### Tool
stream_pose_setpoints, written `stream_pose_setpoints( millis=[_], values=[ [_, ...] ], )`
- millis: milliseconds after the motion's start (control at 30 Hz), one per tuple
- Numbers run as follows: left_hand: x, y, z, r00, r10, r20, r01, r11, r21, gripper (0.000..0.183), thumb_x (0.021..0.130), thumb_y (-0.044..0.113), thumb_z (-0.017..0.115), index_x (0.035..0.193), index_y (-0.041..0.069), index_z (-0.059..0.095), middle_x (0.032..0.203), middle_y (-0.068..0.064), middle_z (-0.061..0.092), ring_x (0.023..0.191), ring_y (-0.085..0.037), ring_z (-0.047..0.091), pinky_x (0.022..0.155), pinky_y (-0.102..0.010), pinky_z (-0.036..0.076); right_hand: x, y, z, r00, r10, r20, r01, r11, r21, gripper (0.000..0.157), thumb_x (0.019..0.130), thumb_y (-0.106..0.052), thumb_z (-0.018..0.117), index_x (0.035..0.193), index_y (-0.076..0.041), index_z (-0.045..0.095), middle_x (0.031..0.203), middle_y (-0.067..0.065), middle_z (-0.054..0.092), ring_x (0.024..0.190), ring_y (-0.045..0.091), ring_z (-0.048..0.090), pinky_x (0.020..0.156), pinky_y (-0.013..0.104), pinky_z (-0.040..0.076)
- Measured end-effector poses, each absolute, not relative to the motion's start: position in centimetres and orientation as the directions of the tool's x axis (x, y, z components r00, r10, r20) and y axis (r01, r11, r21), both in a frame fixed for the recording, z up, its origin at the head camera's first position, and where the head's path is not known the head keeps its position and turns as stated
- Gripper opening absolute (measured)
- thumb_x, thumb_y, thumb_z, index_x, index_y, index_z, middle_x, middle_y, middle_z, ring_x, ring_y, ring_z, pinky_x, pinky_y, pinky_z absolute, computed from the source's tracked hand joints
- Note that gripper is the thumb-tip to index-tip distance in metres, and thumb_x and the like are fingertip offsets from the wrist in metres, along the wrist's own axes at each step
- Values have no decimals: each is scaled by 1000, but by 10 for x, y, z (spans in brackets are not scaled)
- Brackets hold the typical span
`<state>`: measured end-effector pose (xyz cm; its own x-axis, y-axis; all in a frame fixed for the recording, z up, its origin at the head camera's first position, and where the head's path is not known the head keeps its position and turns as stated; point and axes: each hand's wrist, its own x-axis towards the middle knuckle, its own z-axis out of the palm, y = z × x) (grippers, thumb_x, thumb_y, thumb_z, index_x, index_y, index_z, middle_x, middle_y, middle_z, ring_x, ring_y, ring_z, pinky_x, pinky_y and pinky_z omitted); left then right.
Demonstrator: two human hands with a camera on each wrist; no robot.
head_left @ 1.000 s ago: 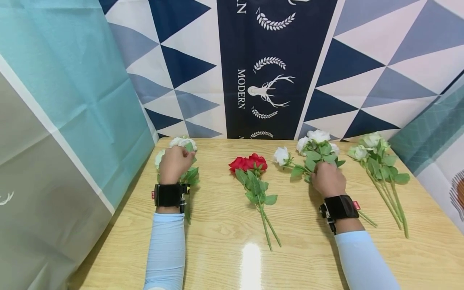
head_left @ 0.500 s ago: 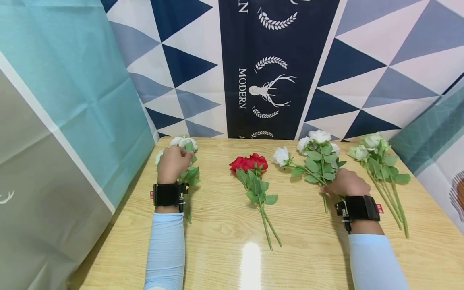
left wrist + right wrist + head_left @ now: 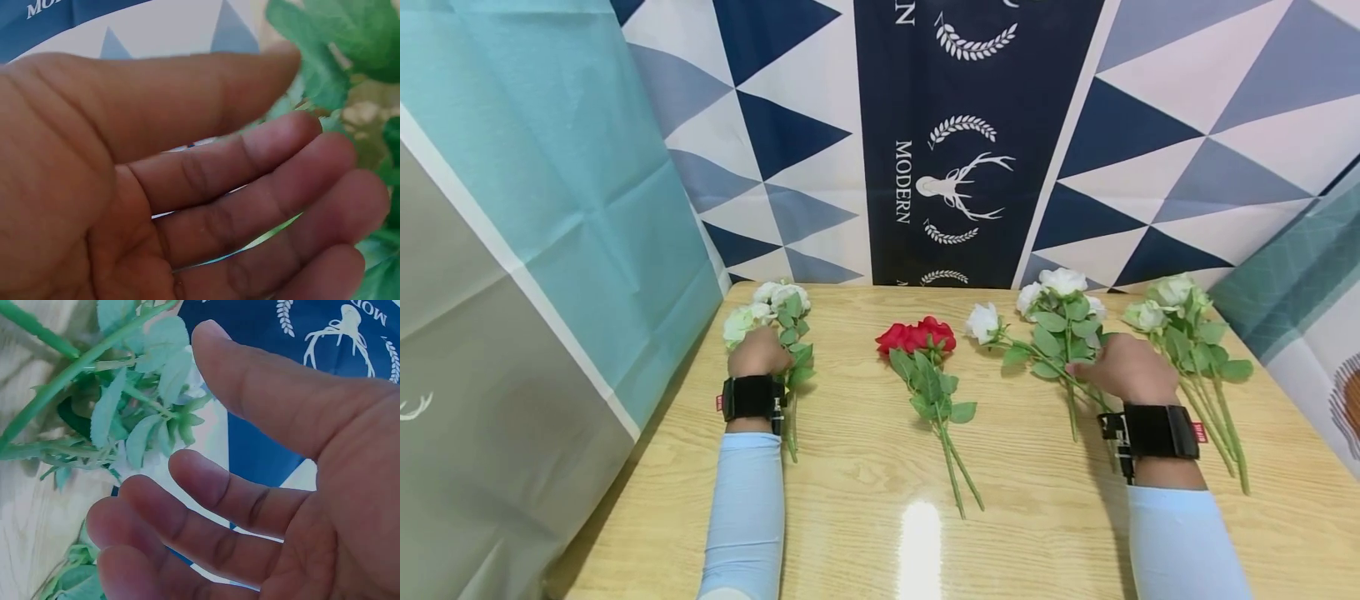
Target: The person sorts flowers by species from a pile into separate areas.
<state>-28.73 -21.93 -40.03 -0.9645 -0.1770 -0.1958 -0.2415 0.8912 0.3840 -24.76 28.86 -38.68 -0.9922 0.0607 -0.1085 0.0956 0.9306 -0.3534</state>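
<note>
At the table's left, my left hand (image 3: 760,353) hovers by a bunch of white and pale green roses (image 3: 784,296), covering part of it. In the left wrist view its fingers (image 3: 275,187) are loosely extended, with nothing between them and the thumb; green leaves (image 3: 369,37) show past the tips. My right hand (image 3: 1129,368) is over the stems of the white roses (image 3: 1062,282), hiding some of them. The right wrist view shows its thumb apart from the relaxed fingers (image 3: 200,478), holding nothing, with a green stem (image 3: 69,375) and leaves beyond.
Red roses (image 3: 917,337) lie mid-table, stems toward me. Pale green roses (image 3: 1172,293) lie at the right, beside my right hand. The wooden table (image 3: 850,500) ends at the back against a patterned cloth (image 3: 955,192); more cloth (image 3: 602,250) hangs along the left.
My right hand has moved right, off the white roses' leaves, uncovering them. My left hand has drawn back slightly toward me, showing more of the left blooms. The flowers lie about the same.
</note>
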Motion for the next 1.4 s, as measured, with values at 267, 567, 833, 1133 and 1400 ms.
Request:
stream_pose_setpoints(
  millis=[267, 567, 833, 1133, 1400],
  values=[
    [-294, -213, -418, -961, -206, -183, -260, 896, 360, 53, 89, 37, 78, 121, -4, 67, 109, -21, 70, 91, -34, 67, 77, -49, 55, -247, 278, -381, -996, 2, -92, 39, 916, -398, 58, 89, -56, 73, 58, -21, 38, 55, -8, 26, 50, 12, 27, 49, 31, 25],
    [-298, -207, -422, -947, -218, -236, -294, 883, 366, 23, 90, 20, 74, 100, 0, 73, 80, -14, 69, 74, -30, 65, 65, -43, 53, -247, 262, -375, -993, -111, -44, -76, 871, -484, 55, 94, -56, 69, 96, -3, 59, 79, 8, 60, 64, 22, 51, 55, 35, 38],
    [-295, -207, -414, -980, -164, -113, -198, 861, 469, 28, 82, 4, 61, 55, 8, 58, 48, -4, 50, 45, -21, 48, 41, -31, 37, -243, 254, -372, -992, -122, -35, -90, 869, -486, 62, 95, -60, 65, 108, 0, 61, 92, 13, 65, 68, 23, 53, 56, 34, 40],
    [-284, -205, -396, -986, -168, 6, -139, 835, 532, 30, 88, 16, 72, 65, 8, 55, 64, -8, 54, 58, -26, 55, 53, -36, 45, -240, 254, -367, -991, -132, -7, -114, 874, -472, 66, 96, -59, 65, 113, 5, 62, 101, 22, 69, 73, 25, 61, 57, 36, 45],
    [-280, -202, -380, -981, -168, 94, -88, 828, 554, 52, 92, 26, 76, 57, 14, 40, 54, 2, 34, 52, -19, 45, 52, -34, 40, -238, 251, -365, -991, -134, 9, -123, 877, -465, 64, 96, -59, 65, 110, 3, 64, 93, 16, 69, 70, 24, 59, 57, 35, 44]
  ],
)
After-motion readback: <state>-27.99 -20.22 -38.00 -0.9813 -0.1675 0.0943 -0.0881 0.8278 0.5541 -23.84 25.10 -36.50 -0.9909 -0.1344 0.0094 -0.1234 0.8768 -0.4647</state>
